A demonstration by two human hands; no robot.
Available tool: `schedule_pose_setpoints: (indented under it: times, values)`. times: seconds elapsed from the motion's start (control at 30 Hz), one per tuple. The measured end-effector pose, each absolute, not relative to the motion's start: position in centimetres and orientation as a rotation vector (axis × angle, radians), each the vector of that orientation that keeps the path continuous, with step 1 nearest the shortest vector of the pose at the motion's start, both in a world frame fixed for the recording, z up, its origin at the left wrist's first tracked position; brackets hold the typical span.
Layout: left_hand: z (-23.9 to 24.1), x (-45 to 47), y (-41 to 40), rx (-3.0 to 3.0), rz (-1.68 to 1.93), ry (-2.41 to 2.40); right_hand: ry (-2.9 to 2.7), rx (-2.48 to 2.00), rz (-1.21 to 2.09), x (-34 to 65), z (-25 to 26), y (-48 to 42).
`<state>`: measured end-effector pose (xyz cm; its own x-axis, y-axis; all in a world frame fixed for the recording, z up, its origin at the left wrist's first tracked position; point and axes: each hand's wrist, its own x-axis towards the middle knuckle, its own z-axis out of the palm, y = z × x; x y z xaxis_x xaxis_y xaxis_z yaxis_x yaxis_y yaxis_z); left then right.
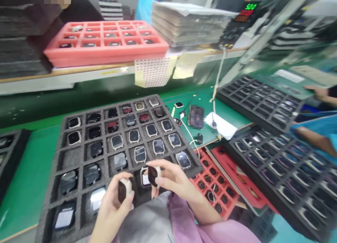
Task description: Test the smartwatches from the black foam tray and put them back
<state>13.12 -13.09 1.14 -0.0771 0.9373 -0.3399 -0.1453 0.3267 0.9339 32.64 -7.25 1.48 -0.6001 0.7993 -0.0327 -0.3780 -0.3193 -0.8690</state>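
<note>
Between its thumb and fingers, my left hand [116,197] grips a smartwatch case [124,189] with a light rim and dark face. My right hand [173,178] pinches a second smartwatch case [153,175], also dark with a pale rim, tilted on its side. Both hands are above the near edge of a dark grey foam tray [104,139]. Square watch cases, some silver-rimmed, some black or red, lie in its compartments. Just left of my right fingertips, another watch case [145,177] with a lit screen sits in the tray, partly covered.
A pink foam tray [105,53] with watch parts rests on the shelf ahead. At right are more black trays [258,99] of watch cases and a red tray [231,209]. Cables [188,130] and white paper [222,125] lie on the green bench. A co-worker's arm [316,136] reaches in.
</note>
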Motion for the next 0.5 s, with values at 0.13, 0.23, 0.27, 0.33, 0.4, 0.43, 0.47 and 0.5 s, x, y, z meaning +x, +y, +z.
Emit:
schedule_pose_setpoints:
  times: [0.13, 0.23, 0.27, 0.33, 0.4, 0.43, 0.47, 0.5]
  values:
    - [0.9, 13.4, -13.1, 0.805, 1.113, 1.358, -1.09, -0.605, 1.999, 32.6, 1.8, -7.4]
    - [0.9, 13.6, -13.1, 0.817, 1.109, 1.356, -1.099, -0.595, 1.992, 32.8, 1.7, -7.3]
    - [0.9, 13.6, -13.1, 0.823, 1.101, 1.355, -1.105, -0.588, 1.988, 33.0, 1.5, -7.3]
    - [1.1, 13.7, -13.1, 0.863, 1.081, 1.347, -1.107, -0.575, 1.988, 33.2, 1.1, -7.2]
    - [1.2, 13.6, -12.9, 0.936, 1.075, 1.342, -1.109, -0.568, 1.99, 33.3, 0.7, -7.1]
    - [1.3, 13.5, -12.8, 0.978, 1.074, 1.339, -1.113, -0.57, 1.988, 33.4, 0.6, -7.0]
    - [1.4, 13.3, -12.7, 1.014, 1.073, 1.335, -1.117, -0.573, 1.984, 33.4, 0.6, -6.9]
    - [1.4, 13.2, -12.6, 1.043, 1.071, 1.331, -1.122, -0.574, 1.984, 33.4, 0.6, -6.8]
